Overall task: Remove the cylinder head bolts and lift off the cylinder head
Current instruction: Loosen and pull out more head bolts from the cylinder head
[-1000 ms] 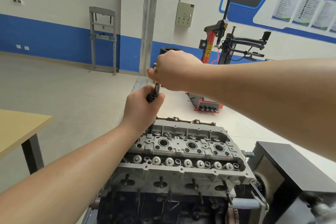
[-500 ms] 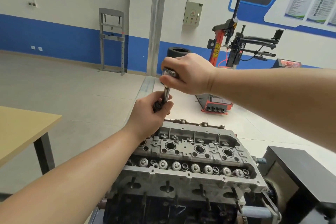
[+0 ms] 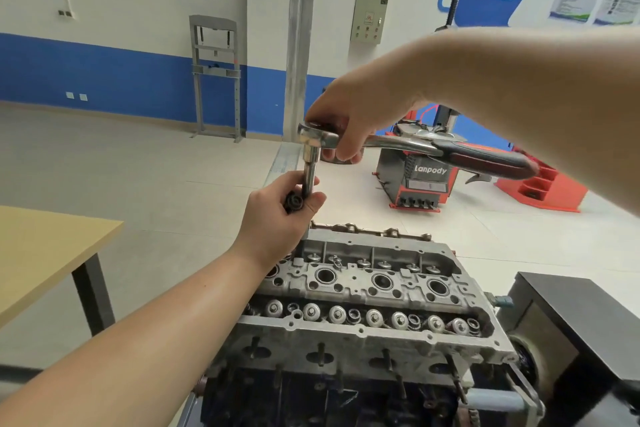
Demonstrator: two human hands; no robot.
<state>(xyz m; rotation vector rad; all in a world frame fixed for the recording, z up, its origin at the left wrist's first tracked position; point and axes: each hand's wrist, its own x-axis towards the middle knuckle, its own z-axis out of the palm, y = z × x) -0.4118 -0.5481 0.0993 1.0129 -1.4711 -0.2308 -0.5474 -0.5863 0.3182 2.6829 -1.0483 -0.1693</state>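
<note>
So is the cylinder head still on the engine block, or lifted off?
Still on. The cylinder head sits flush atop the engine block, no gap visible.

- Your ratchet (image 3: 408, 144) has a bright, polished metal head and shank; its handle looks like glossy black-and-red plastic or rubber.
- The extension bar (image 3: 309, 172) you steady is smooth, shiny metal.
- The cylinder head (image 3: 367, 291) is dull grey cast metal, rough and grimy.
- The table (image 3: 41, 253) at your left has a pale, matt wood-look top.
- The floor (image 3: 138, 177) is smooth, light, faintly glossy tile.
</note>
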